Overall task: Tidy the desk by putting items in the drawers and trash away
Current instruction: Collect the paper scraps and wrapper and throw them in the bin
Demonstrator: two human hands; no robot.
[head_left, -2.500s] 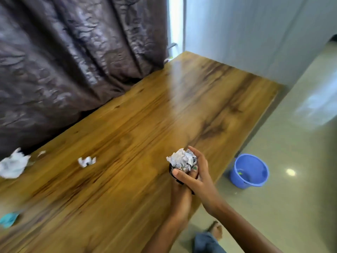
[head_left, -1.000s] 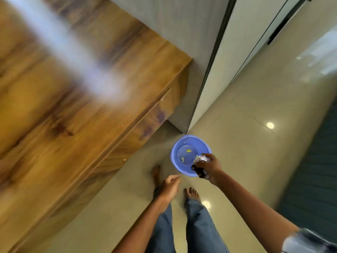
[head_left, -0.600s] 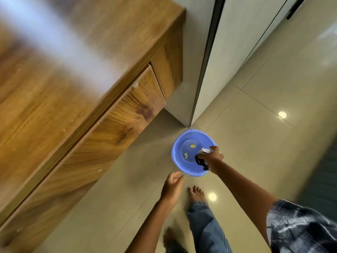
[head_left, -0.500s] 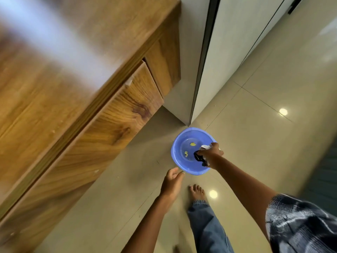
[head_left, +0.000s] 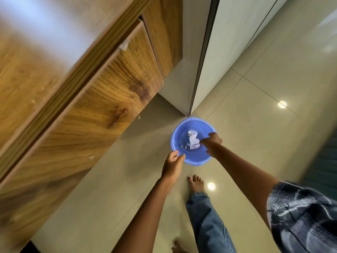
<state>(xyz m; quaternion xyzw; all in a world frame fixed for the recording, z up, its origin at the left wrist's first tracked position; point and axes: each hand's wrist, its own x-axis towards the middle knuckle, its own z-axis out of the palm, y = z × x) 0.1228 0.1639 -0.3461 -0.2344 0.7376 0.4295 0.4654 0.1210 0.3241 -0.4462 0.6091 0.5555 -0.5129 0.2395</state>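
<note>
- Left of the blue bucket, the wooden desk fills that whole side of the view; its top is blurred and pale with glare.
- Below the desk top, a wood-grain drawer front faces the floor area, shut, with a small pale chip at its upper edge.
- Between the drawer front and the bucket lies glossy beige tiled floor, with a few tiny scraps on it near the desk base.
- Just at the bucket's near-left rim hangs the left hand; its fingers are loosely curled with thumb and fingertips close together, holding nothing, and the fingertips overlap the rim edge in the view. Whether they touch the rim cannot be told.
- Inside the bucket, on its bottom, lies the crumpled paper, white and loose, with a couple of small yellowish bits beside it.
- Over the bucket's right side hovers the right hand, palm down, fingers bent downward toward the paper. Whether a fingertip touches the paper, or whether anything is in the palm, cannot be told.
- Below the bucket, a bare foot stands on the tiles under a blue denim trouser leg.
- Behind the bucket rises a pale cabinet panel with a dark vertical edge.
- Right of the bucket, a patterned dark sleeve covers the right upper arm.
</note>
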